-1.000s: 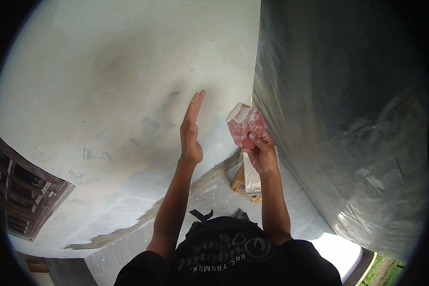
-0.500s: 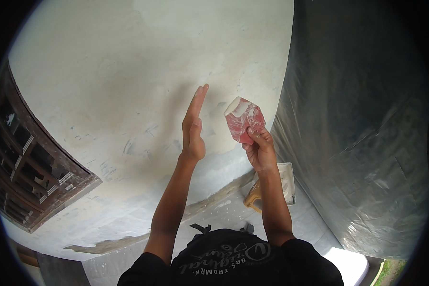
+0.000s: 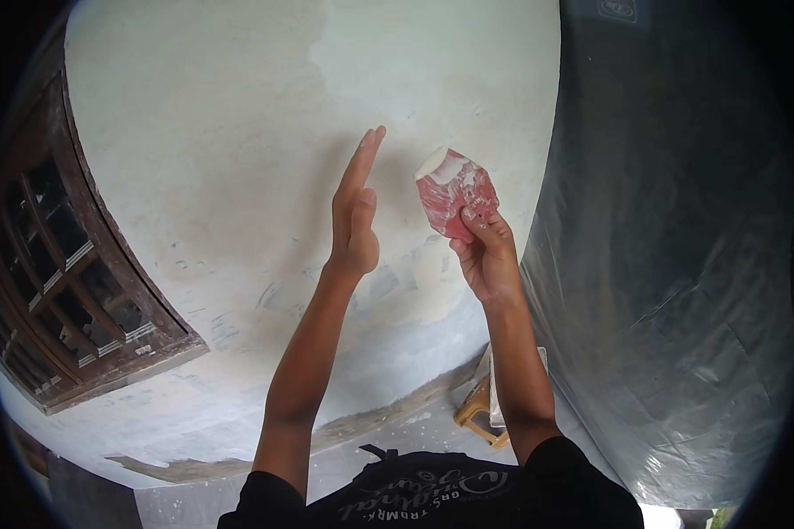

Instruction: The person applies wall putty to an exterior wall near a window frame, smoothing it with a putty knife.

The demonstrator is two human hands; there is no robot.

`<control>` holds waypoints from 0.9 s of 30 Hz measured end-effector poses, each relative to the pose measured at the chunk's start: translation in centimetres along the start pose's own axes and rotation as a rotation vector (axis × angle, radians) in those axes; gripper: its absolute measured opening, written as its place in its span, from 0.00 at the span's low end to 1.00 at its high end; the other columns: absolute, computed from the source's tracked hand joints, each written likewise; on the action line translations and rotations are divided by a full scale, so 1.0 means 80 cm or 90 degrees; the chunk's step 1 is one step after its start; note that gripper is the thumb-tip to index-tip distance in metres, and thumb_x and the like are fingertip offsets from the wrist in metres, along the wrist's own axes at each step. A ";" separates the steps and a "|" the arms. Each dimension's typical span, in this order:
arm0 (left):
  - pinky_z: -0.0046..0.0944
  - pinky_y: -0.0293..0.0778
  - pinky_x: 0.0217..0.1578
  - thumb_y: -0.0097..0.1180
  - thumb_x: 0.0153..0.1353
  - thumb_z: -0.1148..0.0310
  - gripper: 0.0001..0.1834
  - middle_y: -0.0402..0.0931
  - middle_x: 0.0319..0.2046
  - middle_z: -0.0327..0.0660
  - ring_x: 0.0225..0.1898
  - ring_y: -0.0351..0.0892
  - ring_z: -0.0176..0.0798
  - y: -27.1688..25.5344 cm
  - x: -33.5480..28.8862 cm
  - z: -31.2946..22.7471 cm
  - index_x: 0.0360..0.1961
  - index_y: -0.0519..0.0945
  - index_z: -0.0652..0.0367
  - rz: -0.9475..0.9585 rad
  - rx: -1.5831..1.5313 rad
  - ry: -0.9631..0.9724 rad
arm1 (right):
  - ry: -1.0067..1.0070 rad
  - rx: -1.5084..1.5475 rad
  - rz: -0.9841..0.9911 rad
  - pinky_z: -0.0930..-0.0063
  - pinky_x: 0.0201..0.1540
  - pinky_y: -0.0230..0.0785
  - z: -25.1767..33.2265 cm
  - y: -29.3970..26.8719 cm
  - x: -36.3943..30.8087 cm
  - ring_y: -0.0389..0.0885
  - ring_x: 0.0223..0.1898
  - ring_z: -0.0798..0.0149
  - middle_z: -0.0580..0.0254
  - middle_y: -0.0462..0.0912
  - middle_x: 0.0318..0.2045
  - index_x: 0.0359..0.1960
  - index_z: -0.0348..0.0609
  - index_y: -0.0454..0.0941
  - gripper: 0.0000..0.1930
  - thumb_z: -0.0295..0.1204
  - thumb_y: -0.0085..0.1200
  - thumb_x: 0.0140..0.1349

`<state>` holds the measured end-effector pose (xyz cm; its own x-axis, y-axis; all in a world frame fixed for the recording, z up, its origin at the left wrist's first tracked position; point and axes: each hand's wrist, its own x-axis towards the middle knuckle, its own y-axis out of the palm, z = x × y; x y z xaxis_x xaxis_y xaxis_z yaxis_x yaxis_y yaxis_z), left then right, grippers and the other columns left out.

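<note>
My right hand (image 3: 488, 260) grips a flat red putty spreader (image 3: 450, 201) by its lower end, thumb on the near face. White putty coats its upper left edge, and pale smears streak the red face. To its left, my left hand (image 3: 355, 212) is raised edge-on with fingers stretched straight up and nothing in it. Both hands are in front of a pale plastered wall (image 3: 203, 141), which has grey-blue scuffs and patches lower down. Whether either hand touches the wall, I cannot tell.
A brown wooden window (image 3: 88, 291) with small panes is set into the wall at left. Plastic sheeting (image 3: 670, 238) hangs along the right. Below my right forearm stands a yellowish stool (image 3: 475, 413) with a pale tray (image 3: 494, 388), partly hidden by the arm.
Both hands and the spreader sit slightly higher in the picture. The view has shifted, so the window and stool appear lower. My grip on the spreader is the same.
</note>
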<state>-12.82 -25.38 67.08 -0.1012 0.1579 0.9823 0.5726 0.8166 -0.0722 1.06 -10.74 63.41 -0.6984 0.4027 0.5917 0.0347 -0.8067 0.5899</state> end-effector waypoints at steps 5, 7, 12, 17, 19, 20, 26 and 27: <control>0.49 0.47 0.76 0.32 0.75 0.55 0.36 0.61 0.74 0.59 0.77 0.55 0.55 -0.014 0.025 0.008 0.75 0.57 0.73 -0.008 0.040 0.037 | -0.010 -0.039 -0.017 0.76 0.38 0.90 0.013 0.007 0.031 0.89 0.40 0.66 0.53 0.85 0.46 0.53 0.31 0.77 0.11 0.20 0.52 0.71; 0.51 0.49 0.75 0.33 0.73 0.58 0.35 0.61 0.73 0.60 0.76 0.57 0.57 -0.022 0.039 0.010 0.74 0.57 0.73 0.003 0.071 0.061 | -0.023 -0.047 0.003 0.76 0.39 0.89 0.021 0.016 0.053 0.89 0.40 0.66 0.53 0.85 0.46 0.53 0.31 0.77 0.11 0.20 0.52 0.71; 0.54 0.53 0.74 0.35 0.72 0.60 0.34 0.63 0.71 0.63 0.75 0.60 0.61 -0.049 0.094 0.019 0.73 0.60 0.73 0.003 0.167 0.120 | -0.083 -0.134 0.036 0.76 0.41 0.89 0.045 0.045 0.113 0.88 0.40 0.66 0.53 0.86 0.46 0.52 0.32 0.77 0.10 0.20 0.52 0.71; 0.55 0.55 0.74 0.38 0.72 0.64 0.31 0.65 0.71 0.59 0.74 0.61 0.60 -0.075 0.154 0.026 0.73 0.61 0.70 0.014 0.262 0.163 | -0.152 -0.219 0.032 0.75 0.41 0.88 0.074 0.089 0.178 0.88 0.40 0.65 0.53 0.86 0.44 0.50 0.31 0.78 0.10 0.21 0.54 0.70; 0.56 0.55 0.74 0.42 0.70 0.68 0.30 0.66 0.71 0.56 0.74 0.62 0.58 -0.094 0.177 0.033 0.72 0.64 0.69 0.015 0.387 0.225 | -0.246 -0.293 0.034 0.75 0.41 0.88 0.080 0.115 0.207 0.88 0.39 0.64 0.53 0.86 0.43 0.48 0.29 0.79 0.09 0.22 0.56 0.69; 0.56 0.55 0.74 0.42 0.70 0.68 0.30 0.66 0.71 0.56 0.74 0.62 0.58 -0.102 0.188 0.033 0.72 0.64 0.69 0.012 0.389 0.229 | -0.248 -0.292 0.039 0.75 0.41 0.88 0.085 0.129 0.219 0.88 0.39 0.64 0.53 0.86 0.43 0.48 0.29 0.79 0.09 0.22 0.56 0.69; 0.57 0.57 0.73 0.48 0.67 0.72 0.28 0.71 0.68 0.54 0.73 0.64 0.56 -0.134 0.238 0.054 0.68 0.69 0.69 -0.039 0.622 0.311 | -0.513 -0.516 0.129 0.72 0.42 0.87 0.093 0.184 0.317 0.87 0.41 0.66 0.52 0.86 0.45 0.47 0.27 0.80 0.12 0.26 0.59 0.69; 0.57 0.57 0.73 0.49 0.66 0.72 0.28 0.71 0.67 0.54 0.73 0.65 0.55 -0.134 0.242 0.058 0.67 0.70 0.69 -0.036 0.642 0.322 | -0.615 -0.603 0.122 0.71 0.39 0.85 0.093 0.193 0.330 0.86 0.38 0.63 0.51 0.85 0.41 0.46 0.27 0.80 0.10 0.23 0.57 0.66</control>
<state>-24.65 -28.50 86.03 0.3659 0.0508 0.9293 -0.3642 0.9267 0.0928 -11.53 -9.32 92.24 0.0485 0.0763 0.9959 -0.6979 -0.7107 0.0884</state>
